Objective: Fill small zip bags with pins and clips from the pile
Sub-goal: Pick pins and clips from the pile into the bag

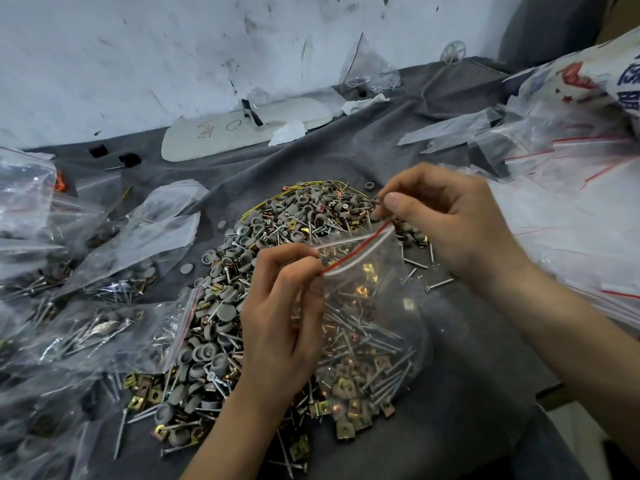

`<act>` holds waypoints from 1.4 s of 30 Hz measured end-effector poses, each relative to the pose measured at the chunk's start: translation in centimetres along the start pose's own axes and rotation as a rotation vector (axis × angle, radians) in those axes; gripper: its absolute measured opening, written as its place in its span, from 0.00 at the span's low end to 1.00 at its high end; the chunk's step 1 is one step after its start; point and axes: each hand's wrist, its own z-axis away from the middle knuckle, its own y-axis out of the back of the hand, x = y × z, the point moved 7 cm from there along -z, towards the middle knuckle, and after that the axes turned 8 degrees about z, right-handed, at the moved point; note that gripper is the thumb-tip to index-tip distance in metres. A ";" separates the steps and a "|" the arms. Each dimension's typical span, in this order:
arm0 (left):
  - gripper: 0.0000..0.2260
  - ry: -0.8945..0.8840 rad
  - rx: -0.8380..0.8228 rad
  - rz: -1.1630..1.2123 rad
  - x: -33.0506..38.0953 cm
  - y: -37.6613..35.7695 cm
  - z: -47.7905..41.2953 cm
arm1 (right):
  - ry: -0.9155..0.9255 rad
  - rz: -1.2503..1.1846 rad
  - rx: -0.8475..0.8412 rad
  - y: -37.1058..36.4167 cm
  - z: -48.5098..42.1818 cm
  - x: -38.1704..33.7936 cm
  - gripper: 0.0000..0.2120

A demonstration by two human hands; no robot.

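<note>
Pinching the red-striped mouth of the zip bag at either end, fingers of the left hand and right hand hold it over the pile — pins and clips lie inside. Filled bags lie leftward on the table.

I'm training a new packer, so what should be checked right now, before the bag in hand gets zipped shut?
1. Both ends gripped: the left hand pinches the near end of the zip strip and the right hand pinches the far end. Ok.
2. Contents: pins and clips both show through the bag. Ok.
3. Nothing caught in the zip strip: cannot tell.
4. Whether the zip is already partly closed: cannot tell.
5. The bag is over the pile, so spills would probably land there. Ok.
</note>
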 end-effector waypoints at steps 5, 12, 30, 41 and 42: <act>0.07 0.009 0.055 -0.029 0.0 0.4 0.2 | -0.159 0.512 -0.332 -3.4 1.2 5.7 0.06; 0.04 0.095 0.115 -0.051 -0.5 0.9 0.1 | -0.080 0.839 -0.462 -5.4 1.9 6.1 0.11; 0.05 0.073 0.044 -0.071 0.0 0.3 -0.1 | 0.039 -0.058 -0.110 -0.6 -1.2 -1.0 0.10; 0.09 0.042 0.008 -0.073 -0.1 -0.1 0.2 | 0.214 0.107 -0.281 -2.3 0.5 -3.8 0.05; 0.09 0.036 0.008 -0.071 -0.1 -0.1 0.2 | 0.210 0.086 -0.276 -2.2 0.6 -3.6 0.06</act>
